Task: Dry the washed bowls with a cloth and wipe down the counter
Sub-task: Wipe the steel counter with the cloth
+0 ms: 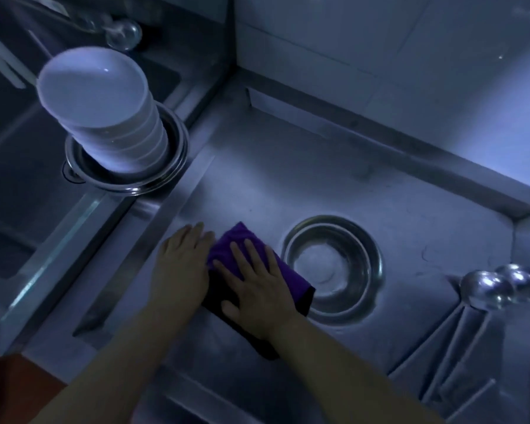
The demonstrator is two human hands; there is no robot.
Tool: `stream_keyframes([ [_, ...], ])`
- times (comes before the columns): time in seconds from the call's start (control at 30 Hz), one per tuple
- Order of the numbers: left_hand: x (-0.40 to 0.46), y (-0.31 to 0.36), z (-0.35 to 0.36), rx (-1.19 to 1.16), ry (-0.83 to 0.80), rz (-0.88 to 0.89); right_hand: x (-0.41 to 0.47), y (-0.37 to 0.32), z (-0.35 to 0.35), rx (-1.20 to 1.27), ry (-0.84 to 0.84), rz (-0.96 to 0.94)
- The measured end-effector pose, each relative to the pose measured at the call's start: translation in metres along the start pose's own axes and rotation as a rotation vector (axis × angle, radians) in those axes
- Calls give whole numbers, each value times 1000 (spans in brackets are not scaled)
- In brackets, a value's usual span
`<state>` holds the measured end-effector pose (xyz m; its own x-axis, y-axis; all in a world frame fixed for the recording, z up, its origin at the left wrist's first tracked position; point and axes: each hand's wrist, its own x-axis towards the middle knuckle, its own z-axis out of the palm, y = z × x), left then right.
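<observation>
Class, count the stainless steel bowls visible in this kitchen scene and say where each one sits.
2. One steel bowl sits at the sink's edge, holding the stack of white bowls. The other steel bowl stands empty on the counter, right of the purple cloth. More may lie out of view.

R hand (pixel 259 289) flat on purple cloth (pixel 283 275), L hand (pixel 182 258) beside; steel bowl (pixel 332 267) just right.

Purple cloth (pixel 251 267) folded flat on steel desk (pixel 364 191); white bowls (pixel 104 108) stacked in metal basin (pixel 178 154).
</observation>
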<state>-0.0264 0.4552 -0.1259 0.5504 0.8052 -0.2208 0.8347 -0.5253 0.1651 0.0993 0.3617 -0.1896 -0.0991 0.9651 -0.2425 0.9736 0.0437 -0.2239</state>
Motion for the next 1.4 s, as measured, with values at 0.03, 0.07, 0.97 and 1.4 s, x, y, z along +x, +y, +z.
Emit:
stream_keyframes([
  [0.03, 8, 4, -1, 18, 13, -6, 14, 10, -3, 3, 18, -1],
  [0.07, 15, 8, -3, 44, 14, 1, 27, 20, -6, -1, 33, -4],
  [0.97, 113, 39, 19, 129, -377, 101, 21, 263, -56, -106, 248, 654],
  [1.4, 119, 22, 31, 33, -364, 170, 164, 174, -63, -106, 176, 352],
])
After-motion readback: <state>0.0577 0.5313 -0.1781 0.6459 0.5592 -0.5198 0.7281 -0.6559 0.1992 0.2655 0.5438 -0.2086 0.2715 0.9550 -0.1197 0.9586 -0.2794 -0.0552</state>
